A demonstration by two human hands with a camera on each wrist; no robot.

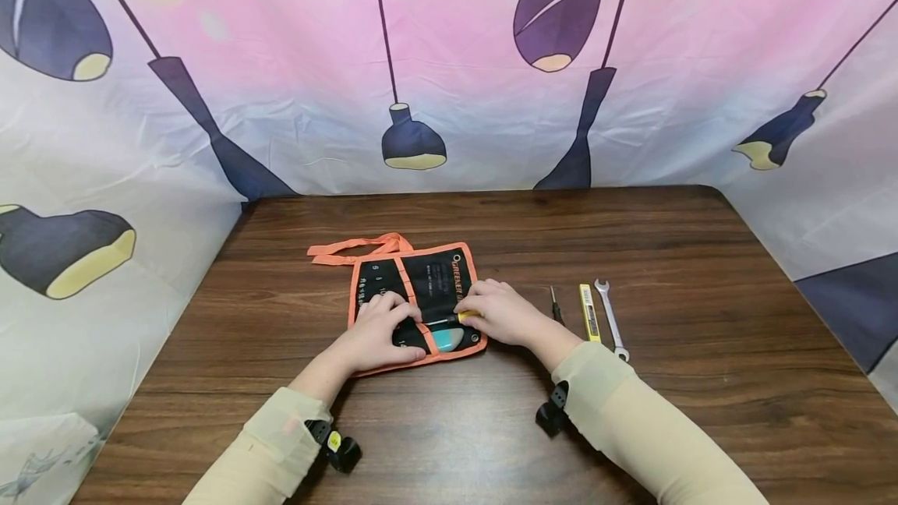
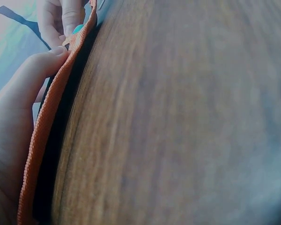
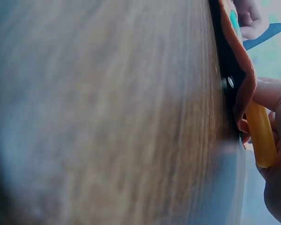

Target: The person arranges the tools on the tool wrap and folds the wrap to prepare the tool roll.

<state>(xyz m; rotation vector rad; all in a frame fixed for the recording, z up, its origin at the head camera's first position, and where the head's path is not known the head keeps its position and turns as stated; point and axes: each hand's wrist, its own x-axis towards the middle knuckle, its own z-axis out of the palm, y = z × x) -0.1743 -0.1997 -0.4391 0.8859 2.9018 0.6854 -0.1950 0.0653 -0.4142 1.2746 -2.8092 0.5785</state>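
A black tool pouch (image 1: 436, 287) with orange edging lies unrolled on the table. My left hand (image 1: 382, 333) holds down its left part, thumb and bent fingers at the orange pocket band (image 1: 426, 337). In the left wrist view that thumb (image 2: 44, 63) sits beside the pouch's orange edge (image 2: 49, 112). My right hand (image 1: 501, 314) pinches the yellow handle of a screwdriver (image 3: 261, 136), its thin dark shaft pointing left toward the band. Below the shaft, a teal and grey tool (image 1: 447, 340) sits on the pouch, its far end hidden under the band.
Right of my right hand lie a small dark screwdriver (image 1: 556, 306), a yellow strip-shaped tool (image 1: 590, 314) and a silver wrench (image 1: 612, 318). An orange tie strap (image 1: 365, 246) trails from the pouch's far side. Behind the wooden table (image 1: 533, 224) hangs a patterned cloth (image 1: 477, 123).
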